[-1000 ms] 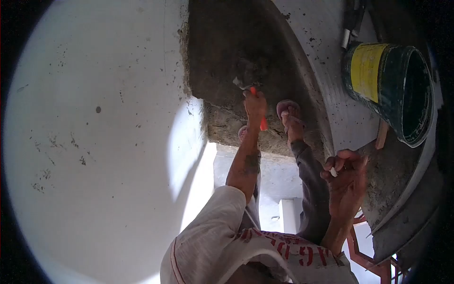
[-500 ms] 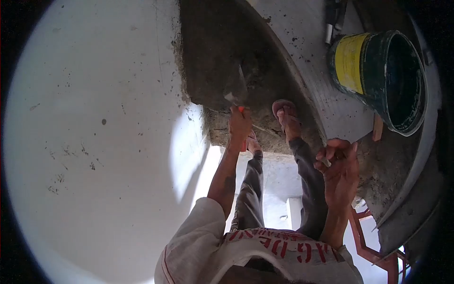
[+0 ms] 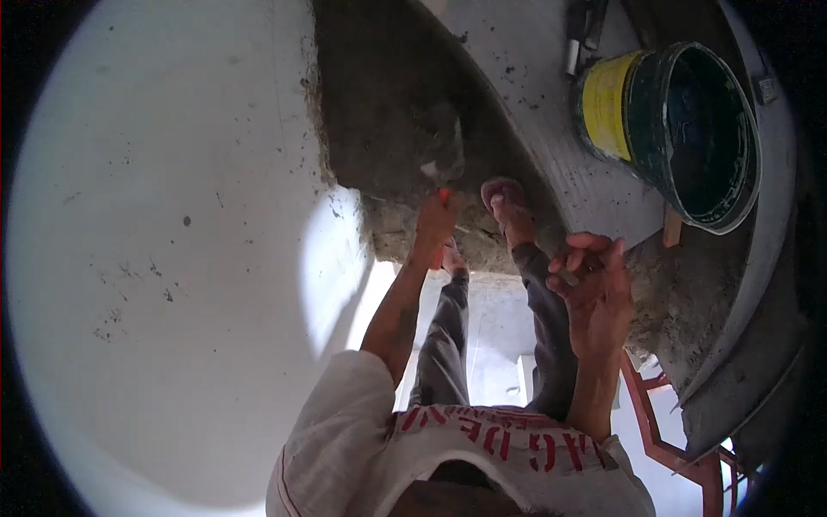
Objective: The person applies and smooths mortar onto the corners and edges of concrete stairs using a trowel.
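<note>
My left hand (image 3: 435,220) is closed around the orange-red handle of a trowel (image 3: 445,155). Its blade looks blurred and lies over the dark, wet-looking mortar surface (image 3: 379,95). To the right, my right hand (image 3: 599,297) is raised palm up with its fingers loosely curled. A small pale bit seems to sit between thumb and fingers, too small to name. Beyond that hand, a dark green bucket (image 3: 629,108) with a yellow label appears tilted in this view, its inside smeared with pale residue.
A pale, stained wall (image 3: 172,302) fills the left side. Grey board (image 3: 543,129) runs under the bucket, with dark-handled tools (image 3: 575,43) at its top. My sandalled foot (image 3: 508,207) stands by the mortar edge. Red metal framing (image 3: 655,422) is low on the right.
The view has shifted slightly, so most things sit a little further left. The trowel blade has turned a little to the right with my left hand. My right fingers have spread somewhat.
</note>
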{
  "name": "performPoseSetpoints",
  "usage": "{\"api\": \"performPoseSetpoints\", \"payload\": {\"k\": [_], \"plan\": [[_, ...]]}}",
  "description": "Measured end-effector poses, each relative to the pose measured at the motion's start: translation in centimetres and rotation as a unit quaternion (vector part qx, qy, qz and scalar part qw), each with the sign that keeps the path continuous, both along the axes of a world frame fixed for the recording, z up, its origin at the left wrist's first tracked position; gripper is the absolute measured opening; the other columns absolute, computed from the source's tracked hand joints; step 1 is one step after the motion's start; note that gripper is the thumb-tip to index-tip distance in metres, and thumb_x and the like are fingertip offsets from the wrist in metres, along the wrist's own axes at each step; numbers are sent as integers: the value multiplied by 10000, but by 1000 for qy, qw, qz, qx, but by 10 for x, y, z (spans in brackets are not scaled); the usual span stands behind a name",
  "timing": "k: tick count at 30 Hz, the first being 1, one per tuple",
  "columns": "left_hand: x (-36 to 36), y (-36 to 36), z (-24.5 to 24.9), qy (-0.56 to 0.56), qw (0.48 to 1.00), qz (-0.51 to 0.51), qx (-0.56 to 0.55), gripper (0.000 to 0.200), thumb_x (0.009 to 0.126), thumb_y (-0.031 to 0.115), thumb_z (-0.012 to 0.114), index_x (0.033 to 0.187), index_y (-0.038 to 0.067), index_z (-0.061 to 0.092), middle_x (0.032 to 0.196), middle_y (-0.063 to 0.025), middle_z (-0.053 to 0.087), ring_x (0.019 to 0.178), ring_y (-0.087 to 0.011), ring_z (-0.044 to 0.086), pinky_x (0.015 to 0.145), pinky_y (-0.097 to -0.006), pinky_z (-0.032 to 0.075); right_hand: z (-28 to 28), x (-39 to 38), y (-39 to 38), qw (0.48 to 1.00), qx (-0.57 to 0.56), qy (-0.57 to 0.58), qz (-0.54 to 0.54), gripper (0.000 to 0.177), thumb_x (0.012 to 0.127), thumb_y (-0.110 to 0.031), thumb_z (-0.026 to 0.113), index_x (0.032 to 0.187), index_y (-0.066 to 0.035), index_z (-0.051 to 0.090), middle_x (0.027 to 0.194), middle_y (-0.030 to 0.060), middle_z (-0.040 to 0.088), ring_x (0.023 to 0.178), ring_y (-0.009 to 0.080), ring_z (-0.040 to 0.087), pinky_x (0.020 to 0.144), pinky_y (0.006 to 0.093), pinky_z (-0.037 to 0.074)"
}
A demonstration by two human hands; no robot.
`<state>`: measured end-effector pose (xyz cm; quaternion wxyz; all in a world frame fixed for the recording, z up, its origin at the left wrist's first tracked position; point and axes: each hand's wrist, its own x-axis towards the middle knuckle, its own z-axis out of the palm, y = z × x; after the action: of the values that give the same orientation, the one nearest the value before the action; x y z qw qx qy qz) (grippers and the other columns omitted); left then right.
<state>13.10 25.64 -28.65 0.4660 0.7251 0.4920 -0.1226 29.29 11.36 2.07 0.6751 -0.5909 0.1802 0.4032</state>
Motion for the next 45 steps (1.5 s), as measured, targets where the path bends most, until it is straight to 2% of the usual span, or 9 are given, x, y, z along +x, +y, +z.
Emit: {"api": "performPoseSetpoints", "payload": {"k": [4,10,14,19,26,28,34,42,45], "plan": [[38,-17,20,-101,905,250,-330,518,914,492,517,910,-18,606,649,-129,593,578,-279,624,521,-397,488,-3,2,-5,1000,-5,-8,3,509,1007,-484,361,1055,-34,594,830,29,520,825,166,592,693,306,500],[64,-26,12,-107,947,252,-168,540,939,495,480,894,-26,616,585,-68,513,510,-176,561,465,-347,459,-8,9,-17,998,-49,-29,-3,525,997,-495,384,1048,-21,602,807,38,523,816,178,602,681,309,517],[110,-10,1,-102,914,281,-273,527,935,467,479,909,-39,623,586,-87,523,527,-192,578,473,-369,458,-11,7,-19,996,-70,-59,-8,550,989,-520,379,1043,-18,598,788,49,511,800,191,605,677,324,526],[126,-13,-94,-99,957,210,-175,498,935,481,475,908,-6,578,566,-53,486,465,-175,510,434,-355,430,-15,0,-25,995,-74,-70,16,560,989,-532,363,1034,-26,599,805,49,515,819,205,600,670,345,518],[13,15,-64,-151,964,158,-152,470,946,446,449,848,12,600,603,-131,572,542,-277,616,476,-432,464,-3,-20,2,997,-66,-27,42,528,1009,-483,358,1035,-12,596,797,40,525,789,185,596,661,314,493],[-1,22,-40,-73,995,-8,69,429,935,416,442,1048,37,608,746,-214,649,710,-372,662,605,-491,502,-7,-15,10,997,-52,-36,46,521,1011,-474,360,1036,-9,595,793,44,528,783,184,598,663,305,499],[-75,8,-10,65,952,-262,144,400,900,393,526,1103,49,520,756,-219,657,740,-384,674,655,-504,538,-6,-17,3,997,-39,-46,46,533,1011,-476,351,1032,-4,598,796,53,540,768,181,607,663,295,514],[1,84,-31,87,944,-282,148,394,923,396,502,989,18,591,808,-220,670,750,-368,679,662,-493,552,-2,-20,-1,997,-37,-60,41,538,1010,-489,341,1031,-16,596,782,42,529,764,175,603,662,317,509],[-2,100,-34,-78,942,-245,216,410,914,435,518,859,39,608,698,-164,652,626,-291,671,536,-445,520,-1,-20,-1,995,-60,-64,39,534,1009,-492,343,1038,-21,594,783,39,525,768,175,605,652,310,507]]}}
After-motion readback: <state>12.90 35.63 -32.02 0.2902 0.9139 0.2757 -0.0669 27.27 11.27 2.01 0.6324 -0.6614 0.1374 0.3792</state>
